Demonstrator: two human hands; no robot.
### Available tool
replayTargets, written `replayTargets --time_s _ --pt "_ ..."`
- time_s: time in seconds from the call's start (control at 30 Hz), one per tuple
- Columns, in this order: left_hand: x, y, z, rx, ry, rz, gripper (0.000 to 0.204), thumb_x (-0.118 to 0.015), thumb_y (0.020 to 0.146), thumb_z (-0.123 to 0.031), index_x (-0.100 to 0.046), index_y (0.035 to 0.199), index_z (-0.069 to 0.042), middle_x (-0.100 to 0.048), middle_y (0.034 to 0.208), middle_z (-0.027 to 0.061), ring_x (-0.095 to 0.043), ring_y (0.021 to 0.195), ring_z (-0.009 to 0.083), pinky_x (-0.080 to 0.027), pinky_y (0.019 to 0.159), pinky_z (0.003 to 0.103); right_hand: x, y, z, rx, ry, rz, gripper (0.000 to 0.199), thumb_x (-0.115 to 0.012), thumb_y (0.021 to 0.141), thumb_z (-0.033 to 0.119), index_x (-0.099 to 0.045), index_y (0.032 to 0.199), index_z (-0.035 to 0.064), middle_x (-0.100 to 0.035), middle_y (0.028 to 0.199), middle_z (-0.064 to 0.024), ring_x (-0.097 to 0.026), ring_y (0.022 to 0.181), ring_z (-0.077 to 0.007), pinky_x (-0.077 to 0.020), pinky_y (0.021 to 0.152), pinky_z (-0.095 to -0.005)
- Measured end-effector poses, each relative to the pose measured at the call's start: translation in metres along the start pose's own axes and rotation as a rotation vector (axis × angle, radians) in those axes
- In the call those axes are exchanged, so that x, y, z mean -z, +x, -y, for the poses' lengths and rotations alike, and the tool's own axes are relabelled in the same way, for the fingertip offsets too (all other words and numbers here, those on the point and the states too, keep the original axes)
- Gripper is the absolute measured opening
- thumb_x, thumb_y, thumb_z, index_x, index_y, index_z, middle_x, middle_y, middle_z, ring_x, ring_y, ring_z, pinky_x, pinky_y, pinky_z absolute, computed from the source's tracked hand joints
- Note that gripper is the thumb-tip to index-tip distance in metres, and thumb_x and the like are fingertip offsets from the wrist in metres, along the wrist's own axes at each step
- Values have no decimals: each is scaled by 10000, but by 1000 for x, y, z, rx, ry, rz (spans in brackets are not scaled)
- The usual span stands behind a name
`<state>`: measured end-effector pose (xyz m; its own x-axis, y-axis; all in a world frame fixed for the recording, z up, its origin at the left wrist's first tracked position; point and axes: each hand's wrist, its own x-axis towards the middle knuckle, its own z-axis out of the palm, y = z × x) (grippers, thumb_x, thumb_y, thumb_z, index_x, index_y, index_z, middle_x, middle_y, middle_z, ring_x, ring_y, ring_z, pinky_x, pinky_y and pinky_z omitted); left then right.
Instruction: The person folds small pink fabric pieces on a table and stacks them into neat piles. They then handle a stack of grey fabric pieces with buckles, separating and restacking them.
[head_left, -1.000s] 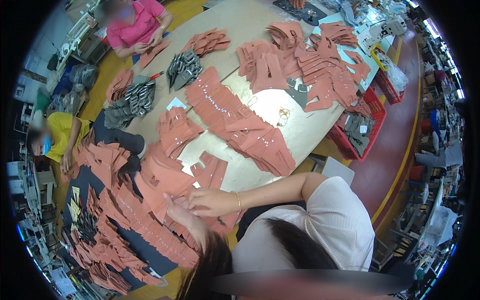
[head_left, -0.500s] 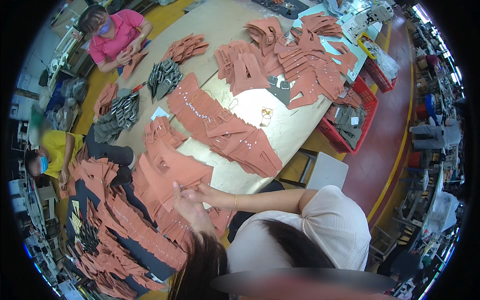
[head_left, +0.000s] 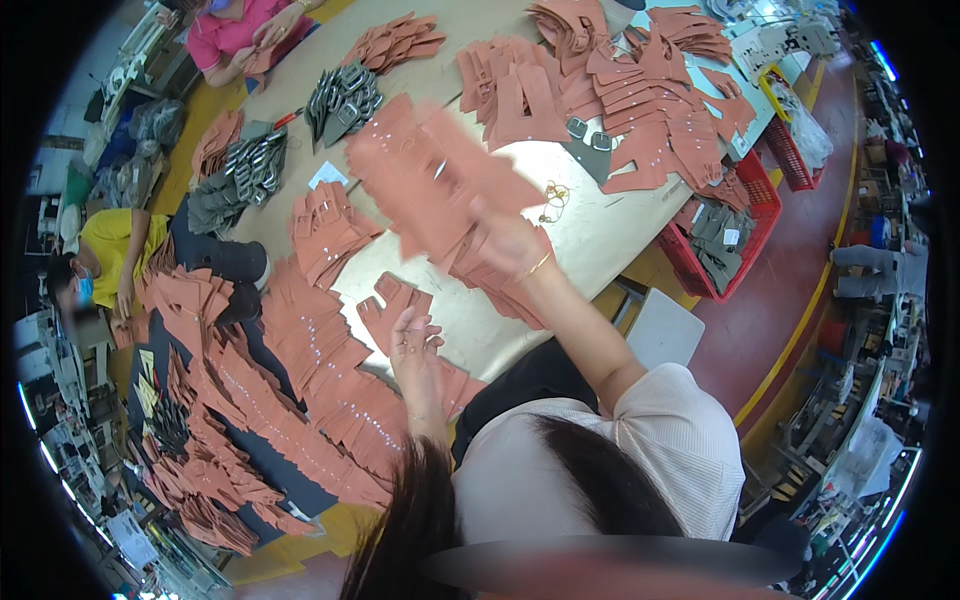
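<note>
Pinching a salmon panel point(head_left: 465, 185) near its lower right edge, the right hand point(head_left: 508, 242) is occupying the centre of the frame, a gold bracelet point(head_left: 540, 264) circling its wrist. The panel is appearing blurred in the middle of the frame, overlying a row of salmon pieces point(head_left: 505, 292); whether it is touching them, the blur is not letting one tell. The left hand point(head_left: 416, 355), below and to the left, is lying with its fingers loosely spread and partly curled, near a slotted salmon piece point(head_left: 385, 298); contact between the two is remaining unclear.

To the left of this hand, overlapping salmon pieces point(head_left: 325, 355) with small white marks are forming a fan, and a slotted stack point(head_left: 335, 225) is resting farther up. A pale table point(head_left: 595, 240) is supporting a tangle of yellowish thread point(head_left: 555, 202) right of centre. Dark buckled pieces point(head_left: 345, 105) are lying in the upper left, while more salmon stacks point(head_left: 525, 105) are filling the upper centre and upper right. A red basket point(head_left: 764, 238) is holding grey-green pieces point(head_left: 712, 238) at the right. One person in pink point(head_left: 235, 35) is handling a salmon piece at the upper left; another, in yellow point(head_left: 115, 245), is sitting at the left edge.
</note>
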<state>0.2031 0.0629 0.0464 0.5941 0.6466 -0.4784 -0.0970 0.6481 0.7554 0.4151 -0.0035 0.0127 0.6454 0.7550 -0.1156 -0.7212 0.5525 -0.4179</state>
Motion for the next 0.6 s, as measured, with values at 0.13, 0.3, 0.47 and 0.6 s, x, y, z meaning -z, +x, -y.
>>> replayTargets --time_s 0.13,0.3,0.47,0.6 --pt "14 3 -5 90 97 -110 289 -526 912 -97 -466 1183 -18 -569 967 72 -559 814 144 -441 685 262 72 49 73 182 -47 44 319 -507 932 243 -491 1207 82 -563 1166 -46 -552 1069 -223 -414 972 -410" --pt "36 6 -7 149 136 -157 287 -508 926 -121 -465 1189 -16 -583 949 80 -558 800 140 -451 659 260 179 106 90 192 -61 -470 302 -539 917 186 -485 1177 42 -567 1130 -120 -560 1044 -283 -451 918 -464" --pt "54 14 -2 173 179 -238 254 -513 924 -127 -503 1149 -11 -585 947 84 -560 785 136 -457 648 267 223 123 84 60 -320 -870 357 -658 845 263 -505 1084 47 -593 1014 -152 -613 919 -328 -550 796 -436" --pt "59 15 5 178 215 -253 234 -513 923 -125 -511 1133 -21 -577 944 78 -561 779 138 -455 647 268 216 114 94 -125 -468 -799 349 -594 870 418 -511 947 88 -505 574 -7 -474 431 -129 -396 370 -250"
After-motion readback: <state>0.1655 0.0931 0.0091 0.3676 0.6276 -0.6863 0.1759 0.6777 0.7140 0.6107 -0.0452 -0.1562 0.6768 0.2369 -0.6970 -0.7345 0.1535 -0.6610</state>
